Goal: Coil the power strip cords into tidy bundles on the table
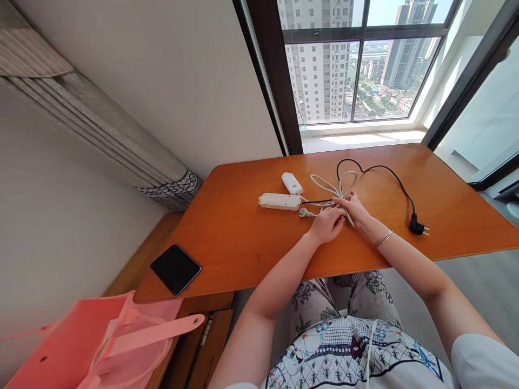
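Note:
Loops of a white power cord (324, 184) lie gathered in front of me over the middle of the table. My right hand (353, 208) pinches the bundle from the right, with loops standing out past its fingers. Close beside it, my left hand (327, 225) is closed on the near side of the same cord; its fingertips are partly hidden. A white plug (306, 213) sticks out left of the bundle. Two white power strips, a longer one (279, 201) and a shorter one (292, 183), rest just left of my hands. A black cord (381, 167) passes beneath the white loops.
The black cord curves right to a black plug (417, 224) on the orange-brown table (235, 237). A dark phone or tablet (175, 268) lies at the table's left corner. Below that hangs a pink bag (93, 340). A window (357, 70) stands behind the table.

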The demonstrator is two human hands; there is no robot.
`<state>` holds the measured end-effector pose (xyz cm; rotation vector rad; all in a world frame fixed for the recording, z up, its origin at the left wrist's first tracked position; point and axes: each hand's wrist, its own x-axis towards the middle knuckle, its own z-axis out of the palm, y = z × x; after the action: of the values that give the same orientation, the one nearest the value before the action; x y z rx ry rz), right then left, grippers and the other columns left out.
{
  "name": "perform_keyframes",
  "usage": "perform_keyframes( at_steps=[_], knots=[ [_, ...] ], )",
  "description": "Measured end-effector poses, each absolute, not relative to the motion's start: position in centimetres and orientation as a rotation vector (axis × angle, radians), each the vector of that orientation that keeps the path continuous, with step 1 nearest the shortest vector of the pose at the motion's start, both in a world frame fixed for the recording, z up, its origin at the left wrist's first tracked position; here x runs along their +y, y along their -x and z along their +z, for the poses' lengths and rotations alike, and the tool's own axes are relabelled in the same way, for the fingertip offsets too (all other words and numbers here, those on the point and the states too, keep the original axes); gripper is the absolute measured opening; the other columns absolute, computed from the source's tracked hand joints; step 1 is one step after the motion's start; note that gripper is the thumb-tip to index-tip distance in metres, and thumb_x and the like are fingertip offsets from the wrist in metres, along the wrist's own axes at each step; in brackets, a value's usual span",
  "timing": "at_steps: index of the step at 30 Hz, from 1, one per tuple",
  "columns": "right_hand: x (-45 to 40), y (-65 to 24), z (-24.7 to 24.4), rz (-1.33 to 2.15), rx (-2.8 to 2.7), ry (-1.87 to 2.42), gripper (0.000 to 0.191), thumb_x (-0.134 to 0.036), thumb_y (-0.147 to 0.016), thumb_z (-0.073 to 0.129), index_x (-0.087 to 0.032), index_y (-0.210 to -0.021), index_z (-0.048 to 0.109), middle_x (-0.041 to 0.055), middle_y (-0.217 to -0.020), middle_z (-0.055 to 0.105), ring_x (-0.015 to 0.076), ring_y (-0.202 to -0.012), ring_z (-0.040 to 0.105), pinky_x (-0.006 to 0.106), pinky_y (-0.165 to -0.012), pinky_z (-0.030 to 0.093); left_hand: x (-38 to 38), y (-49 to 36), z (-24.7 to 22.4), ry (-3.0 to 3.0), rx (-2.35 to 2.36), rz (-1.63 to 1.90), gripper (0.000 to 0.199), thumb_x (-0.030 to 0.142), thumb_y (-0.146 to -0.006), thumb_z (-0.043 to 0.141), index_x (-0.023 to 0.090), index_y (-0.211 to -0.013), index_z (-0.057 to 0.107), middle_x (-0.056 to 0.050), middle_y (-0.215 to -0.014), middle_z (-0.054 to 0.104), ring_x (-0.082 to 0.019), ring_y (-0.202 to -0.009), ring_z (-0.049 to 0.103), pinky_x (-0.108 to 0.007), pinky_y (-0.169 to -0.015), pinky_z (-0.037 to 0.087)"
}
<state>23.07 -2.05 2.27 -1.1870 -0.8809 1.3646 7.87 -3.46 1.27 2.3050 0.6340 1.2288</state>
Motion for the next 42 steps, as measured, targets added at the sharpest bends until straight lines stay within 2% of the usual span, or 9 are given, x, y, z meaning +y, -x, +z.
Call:
perform_keyframes(
  at_steps=[4, 8, 12, 16, 20, 26, 31, 37, 42],
  knots=[
    [-1.8, -23.3, 2.6, 1.497, -0.712, 1.168, 0.077, -0.023, -0.061, 0.092, -0.027, -0.123, 0.048, -0.0027, -0.084, 0.066, 0.0162, -0.069, 0.066, 0.027, -0.058, 0.059, -3.6, -7.4, 2.3, -2.304, 0.689, 1.112, 0.020, 0.022, -0.086, 0.061, 0.025, -0.104, 0.069, -0.005, -0.082, 0.071, -0.022, -0.080, 0.067, -0.037, -0.088, 0.052],
    [-1.6, -23.5, 2.2, 1.608, -0.739, 1.119, 0.043, -0.018, -0.061, 0.091, -0.022, -0.088, 0.058, -0.0031, -0.071, 0.064, 0.0091, -0.059, 0.058, 0.018, -0.047, 0.047, -1.8, -4.8, 3.1, -2.126, 0.997, 1.341, 0.031, 0.011, -0.082, 0.053, 0.026, -0.105, 0.067, -0.006, -0.093, 0.073, -0.022, -0.084, 0.067, -0.037, -0.089, 0.051],
    [-1.5, -23.6, 1.9, 1.630, -0.745, 1.032, 0.040, -0.012, -0.056, 0.088, -0.021, -0.087, 0.065, -0.0028, -0.074, 0.068, 0.0079, -0.058, 0.056, 0.017, -0.047, 0.048, 0.9, -1.2, 3.6, -1.955, 1.411, 1.426, 0.040, 0.002, -0.070, 0.052, 0.024, -0.100, 0.066, -0.009, -0.103, 0.070, -0.027, -0.099, 0.067, -0.041, -0.098, 0.050],
    [-1.7, -23.6, 1.9, 1.645, -0.770, 0.989, 0.038, -0.013, -0.053, 0.085, -0.022, -0.085, 0.067, -0.0012, -0.082, 0.074, 0.0107, -0.069, 0.063, 0.019, -0.055, 0.051, 1.8, 2.2, 3.4, -1.984, 1.746, 0.929, 0.044, 0.005, -0.070, 0.055, 0.024, -0.109, 0.063, -0.015, -0.133, 0.065, -0.036, -0.133, 0.056, -0.058, -0.118, 0.035],
    [-2.3, -23.4, 2.1, 1.565, -0.852, 0.964, 0.037, -0.018, -0.052, 0.085, -0.023, -0.080, 0.063, -0.0024, -0.087, 0.076, 0.0149, -0.084, 0.070, 0.024, -0.072, 0.054, 1.6, 4.5, 3.5, -2.175, 1.864, 0.321, 0.068, 0.007, -0.069, 0.061, 0.023, -0.135, 0.054, -0.019, -0.164, 0.040, -0.040, -0.156, 0.028, -0.069, -0.125, 0.011],
    [-3.0, -23.2, 2.6, 1.581, -0.956, 0.900, 0.038, -0.028, -0.061, 0.085, -0.025, -0.082, 0.054, -0.0021, -0.080, 0.077, 0.0220, -0.094, 0.074, 0.036, -0.090, 0.055, 2.9, 6.2, 4.7, -2.400, 1.802, 0.135, 0.060, 0.012, -0.074, 0.059, 0.023, -0.133, 0.055, -0.016, -0.141, 0.058, -0.035, -0.135, 0.055, -0.055, -0.125, 0.024],
    [-2.7, -23.8, 2.9, 1.609, -0.926, 1.000, 0.037, -0.029, -0.062, 0.083, -0.025, -0.082, 0.052, -0.0036, -0.068, 0.071, 0.0216, -0.079, 0.076, 0.033, -0.075, 0.058, 3.1, 6.8, 5.6, -2.436, 1.803, 0.253, 0.050, 0.026, -0.077, 0.069, 0.025, -0.125, 0.057, -0.013, -0.129, 0.059, -0.035, -0.128, 0.057, -0.061, -0.127, 0.019],
    [-2.6, -24.6, 3.1, 1.695, -1.032, 1.036, 0.036, -0.027, -0.061, 0.082, -0.025, -0.081, 0.052, -0.0041, -0.062, 0.066, 0.0188, -0.062, 0.071, 0.029, -0.060, 0.057, 3.9, 6.5, 7.2, -2.535, 1.847, 0.539, 0.050, 0.019, -0.080, 0.063, 0.026, -0.129, 0.055, -0.013, -0.130, 0.056, -0.034, -0.133, 0.052, -0.060, -0.128, 0.017],
    [-3.1, -25.6, 3.7, 1.793, -1.133, 0.927, 0.026, -0.027, -0.061, 0.075, -0.024, -0.079, 0.056, -0.0077, -0.050, 0.054, 0.0130, -0.046, 0.054, 0.028, -0.051, 0.052, 6.2, 6.0, 7.0, -2.467, 1.929, 0.482, 0.048, 0.021, -0.080, 0.065, 0.025, -0.128, 0.056, -0.015, -0.133, 0.056, -0.036, -0.132, 0.052, -0.060, -0.124, 0.024]
  ],
)
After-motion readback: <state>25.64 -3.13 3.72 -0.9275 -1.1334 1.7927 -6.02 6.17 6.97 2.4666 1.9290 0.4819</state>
